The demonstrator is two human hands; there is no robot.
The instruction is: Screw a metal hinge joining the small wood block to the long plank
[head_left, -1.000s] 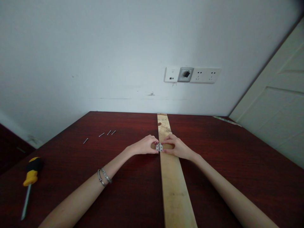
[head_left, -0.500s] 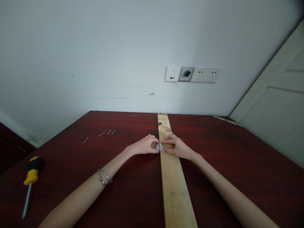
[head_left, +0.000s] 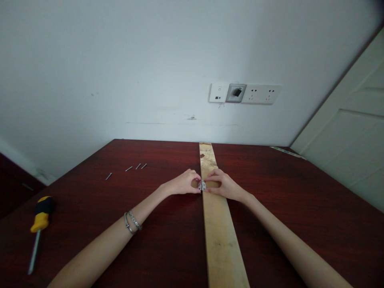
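A small silvery metal hinge (head_left: 203, 185) sits at the left edge of a long pale wooden board (head_left: 220, 232). One leaf lies over the board and the other sticks out past its edge. My left hand (head_left: 185, 182) pinches the outer leaf between thumb and fingertips. From the other side, my right hand (head_left: 225, 185) is closed on the hinge's near leaf, with finger and thumb at its top and bottom and resting on the board. Fingertips hide parts of the hinge's rim.
The board lies lengthwise on a dark red table (head_left: 168, 248), reaching the wall. Several screws (head_left: 138, 166) lie at the back left. A yellow and black screwdriver (head_left: 41, 220) rests at the far left. A thin printed strip (head_left: 288, 153) lies at the back right edge. Sockets (head_left: 261, 94) are on the wall.
The outer leaf of the hinge looks slightly more tilted in my left fingers. Both hands otherwise keep their places, and the view has shifted very slightly.
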